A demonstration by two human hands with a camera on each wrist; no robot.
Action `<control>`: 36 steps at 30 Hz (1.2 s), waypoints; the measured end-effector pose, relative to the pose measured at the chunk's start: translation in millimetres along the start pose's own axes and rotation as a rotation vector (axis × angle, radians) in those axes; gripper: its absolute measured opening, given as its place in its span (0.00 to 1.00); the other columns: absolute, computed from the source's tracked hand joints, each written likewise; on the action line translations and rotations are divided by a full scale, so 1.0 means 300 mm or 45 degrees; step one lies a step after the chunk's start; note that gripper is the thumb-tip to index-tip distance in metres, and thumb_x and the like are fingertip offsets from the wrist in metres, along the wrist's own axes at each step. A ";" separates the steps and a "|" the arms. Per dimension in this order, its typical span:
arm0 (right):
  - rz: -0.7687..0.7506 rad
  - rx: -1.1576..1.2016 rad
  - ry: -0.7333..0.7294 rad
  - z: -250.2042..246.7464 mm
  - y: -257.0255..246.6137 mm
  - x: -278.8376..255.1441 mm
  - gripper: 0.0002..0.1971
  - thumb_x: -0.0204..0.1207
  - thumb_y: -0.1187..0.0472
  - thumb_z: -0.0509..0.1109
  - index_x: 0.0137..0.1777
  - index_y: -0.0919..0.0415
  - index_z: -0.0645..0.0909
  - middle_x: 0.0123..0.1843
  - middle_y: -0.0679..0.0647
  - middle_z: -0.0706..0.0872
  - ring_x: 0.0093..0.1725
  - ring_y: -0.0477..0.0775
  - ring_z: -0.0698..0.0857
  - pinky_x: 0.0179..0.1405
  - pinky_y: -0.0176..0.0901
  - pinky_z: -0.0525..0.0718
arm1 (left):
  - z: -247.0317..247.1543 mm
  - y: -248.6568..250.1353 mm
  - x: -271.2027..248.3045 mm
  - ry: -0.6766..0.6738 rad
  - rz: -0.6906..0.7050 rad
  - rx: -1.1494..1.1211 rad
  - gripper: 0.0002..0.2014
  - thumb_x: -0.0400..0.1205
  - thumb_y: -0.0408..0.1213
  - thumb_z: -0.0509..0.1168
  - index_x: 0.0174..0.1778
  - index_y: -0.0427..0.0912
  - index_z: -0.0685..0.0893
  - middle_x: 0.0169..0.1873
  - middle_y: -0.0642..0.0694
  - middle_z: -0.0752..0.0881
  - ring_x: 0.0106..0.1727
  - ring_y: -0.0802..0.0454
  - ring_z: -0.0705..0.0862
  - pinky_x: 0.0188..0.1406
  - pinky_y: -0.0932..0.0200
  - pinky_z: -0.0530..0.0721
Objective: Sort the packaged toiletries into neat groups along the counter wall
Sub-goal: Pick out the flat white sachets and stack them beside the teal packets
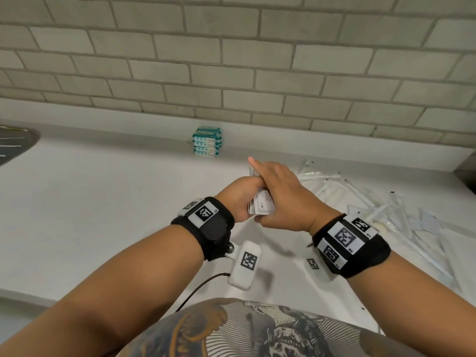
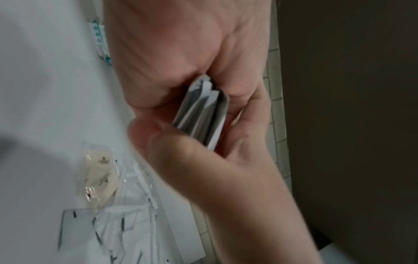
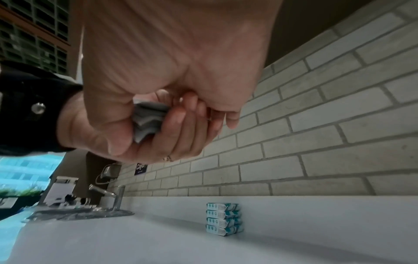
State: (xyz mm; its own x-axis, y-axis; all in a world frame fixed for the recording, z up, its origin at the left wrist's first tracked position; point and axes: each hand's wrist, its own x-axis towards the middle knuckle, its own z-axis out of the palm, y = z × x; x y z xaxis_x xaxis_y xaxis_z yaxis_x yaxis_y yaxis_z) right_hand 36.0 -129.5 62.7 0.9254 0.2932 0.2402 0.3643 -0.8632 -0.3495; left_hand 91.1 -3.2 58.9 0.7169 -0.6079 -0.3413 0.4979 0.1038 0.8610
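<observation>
Sachets (image 1: 262, 202), apparently a small white bundle, gripped between left hand (image 1: 238, 202) and right hand (image 1: 282, 194) above counter (image 1: 103, 202)

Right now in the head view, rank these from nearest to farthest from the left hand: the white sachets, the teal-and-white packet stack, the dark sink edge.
1. White paper sachets: gripped in the left hand.
2. Teal-and-white packet stack: ahead, against the tiled wall.
3. Dark sink edge: far left.

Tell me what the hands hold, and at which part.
Both hands, left and right, grip one bundle of white sachets above the counter, clasped round its flat sides; its lower edges show.
</observation>
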 end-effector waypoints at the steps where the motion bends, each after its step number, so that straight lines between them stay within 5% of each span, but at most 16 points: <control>1: 0.087 0.149 -0.027 -0.003 -0.005 0.005 0.64 0.58 0.47 0.84 0.84 0.39 0.39 0.76 0.46 0.60 0.76 0.44 0.62 0.76 0.45 0.67 | -0.014 0.000 0.003 0.015 0.045 -0.063 0.07 0.84 0.30 0.58 0.47 0.37 0.82 0.33 0.41 0.86 0.36 0.46 0.87 0.34 0.54 0.86; 3: 0.332 0.600 0.017 -0.004 -0.014 0.016 0.61 0.60 0.45 0.84 0.84 0.39 0.42 0.74 0.41 0.61 0.73 0.34 0.66 0.68 0.31 0.70 | -0.051 0.000 0.013 0.041 0.153 -0.241 0.08 0.84 0.29 0.57 0.52 0.37 0.81 0.41 0.39 0.89 0.43 0.45 0.89 0.46 0.49 0.86; 5: 0.558 1.031 0.100 0.010 -0.004 0.028 0.43 0.70 0.43 0.75 0.81 0.47 0.58 0.69 0.45 0.74 0.70 0.46 0.76 0.65 0.40 0.75 | -0.081 0.001 0.019 0.056 0.255 -0.364 0.08 0.85 0.30 0.57 0.55 0.40 0.80 0.49 0.42 0.90 0.49 0.46 0.89 0.52 0.47 0.85; 8: 0.735 1.639 -0.046 0.060 0.005 0.054 0.11 0.83 0.58 0.65 0.62 0.61 0.78 0.51 0.59 0.89 0.49 0.60 0.88 0.50 0.50 0.87 | -0.110 -0.008 0.022 0.023 0.318 -0.351 0.08 0.86 0.31 0.57 0.56 0.42 0.79 0.56 0.44 0.89 0.50 0.49 0.89 0.56 0.48 0.84; 11: 0.801 1.720 -0.057 0.103 0.012 0.084 0.04 0.83 0.68 0.64 0.54 0.65 0.79 0.43 0.64 0.88 0.37 0.58 0.88 0.36 0.45 0.90 | -0.153 -0.037 0.036 0.029 0.297 -0.229 0.10 0.81 0.34 0.64 0.58 0.42 0.80 0.59 0.43 0.87 0.58 0.46 0.86 0.65 0.44 0.80; 14: 0.903 1.643 -0.200 0.156 0.047 0.099 0.04 0.83 0.69 0.64 0.53 0.65 0.79 0.41 0.63 0.88 0.33 0.56 0.89 0.32 0.42 0.90 | -0.256 -0.057 0.040 0.081 0.180 -0.045 0.26 0.71 0.43 0.74 0.63 0.37 0.77 0.55 0.40 0.84 0.59 0.44 0.82 0.68 0.47 0.76; 16: 0.987 1.493 -0.355 0.198 0.080 0.097 0.04 0.83 0.68 0.64 0.54 0.65 0.78 0.39 0.62 0.89 0.32 0.55 0.88 0.31 0.42 0.90 | -0.341 -0.069 0.037 0.201 0.106 0.163 0.39 0.68 0.47 0.77 0.73 0.38 0.70 0.61 0.41 0.82 0.63 0.44 0.81 0.72 0.47 0.74; 18: 1.025 1.272 -0.555 0.239 0.098 0.092 0.05 0.82 0.68 0.65 0.57 0.66 0.77 0.38 0.65 0.88 0.32 0.57 0.88 0.31 0.44 0.90 | -0.407 -0.071 0.030 0.281 0.111 0.594 0.38 0.71 0.46 0.78 0.75 0.46 0.68 0.67 0.46 0.79 0.67 0.48 0.79 0.72 0.50 0.74; 22: 1.017 0.892 -0.702 0.302 0.082 0.109 0.07 0.82 0.67 0.66 0.58 0.67 0.78 0.37 0.65 0.88 0.30 0.56 0.88 0.28 0.43 0.88 | -0.424 -0.074 0.022 -0.071 0.065 1.641 0.39 0.73 0.50 0.76 0.78 0.48 0.68 0.71 0.51 0.76 0.71 0.52 0.75 0.69 0.58 0.71; 25: 0.902 0.506 -0.702 0.298 0.051 0.130 0.13 0.78 0.58 0.71 0.59 0.62 0.79 0.40 0.60 0.89 0.33 0.56 0.86 0.37 0.49 0.89 | -0.402 -0.096 0.029 -0.242 0.091 2.179 0.38 0.72 0.53 0.76 0.77 0.48 0.70 0.66 0.49 0.77 0.67 0.50 0.75 0.67 0.55 0.73; 29: 0.679 -0.031 -0.846 0.275 -0.008 0.114 0.30 0.61 0.45 0.81 0.60 0.52 0.74 0.53 0.50 0.74 0.43 0.51 0.82 0.38 0.45 0.84 | -0.403 -0.111 0.052 -0.295 0.187 2.334 0.30 0.70 0.48 0.76 0.69 0.48 0.77 0.54 0.48 0.77 0.58 0.48 0.79 0.56 0.53 0.79; 33: 0.581 -0.253 -0.790 0.342 -0.007 0.105 0.38 0.60 0.47 0.80 0.70 0.53 0.70 0.55 0.52 0.69 0.46 0.54 0.81 0.42 0.46 0.83 | -0.408 -0.119 0.065 -0.318 0.270 2.305 0.35 0.66 0.48 0.76 0.70 0.50 0.73 0.60 0.52 0.78 0.57 0.52 0.79 0.55 0.53 0.81; 36: 0.571 -0.237 -0.737 0.350 -0.011 0.102 0.33 0.62 0.49 0.78 0.66 0.55 0.71 0.57 0.54 0.70 0.44 0.54 0.81 0.38 0.45 0.81 | -0.405 -0.118 0.067 -0.330 0.259 2.321 0.34 0.69 0.45 0.75 0.72 0.47 0.72 0.62 0.49 0.79 0.60 0.49 0.80 0.59 0.52 0.80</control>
State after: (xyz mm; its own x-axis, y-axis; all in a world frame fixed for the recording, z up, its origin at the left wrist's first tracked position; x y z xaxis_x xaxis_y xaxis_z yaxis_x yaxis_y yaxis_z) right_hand 74.2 -74.6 -23.9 0.9067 0.0225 -0.4213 -0.0361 -0.9908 -0.1307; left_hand 147.1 76.6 -24.2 0.5197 -0.8052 -0.2856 -0.7795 -0.5837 0.2273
